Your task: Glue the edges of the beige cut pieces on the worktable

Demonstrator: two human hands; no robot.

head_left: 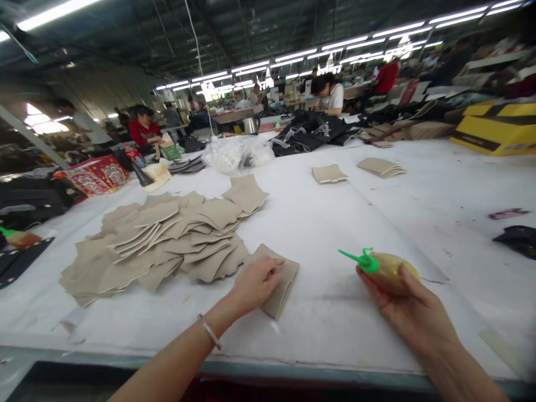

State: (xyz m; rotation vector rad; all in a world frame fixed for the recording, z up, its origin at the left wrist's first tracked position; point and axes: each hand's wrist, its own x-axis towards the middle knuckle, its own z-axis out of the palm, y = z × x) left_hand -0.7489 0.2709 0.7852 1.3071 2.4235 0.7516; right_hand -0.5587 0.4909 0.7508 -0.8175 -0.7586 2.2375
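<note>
My right hand (402,307) is wrapped round a soft squeeze bottle (389,272) of yellowish liquid, probably glue. Its thin green nozzle points left, held above the white table. My left hand (257,282) rests on a beige fabric piece (287,273) near the table's front edge. Its index finger is stretched out across the piece and the other fingers are partly bent, with no visible grip on it. To the left of that hand spreads a large loose pile of similar beige pieces (167,240), partly overlapping one another.
Two small stacks of beige pieces, one nearer (329,173) and one farther right (382,167), lie beyond. A yellow box (496,128) stands at the back right. Clear plastic bags (238,152) and dark fabric (310,131) lie at the back. Another green-tipped bottle (20,239) is far left. Several people work behind.
</note>
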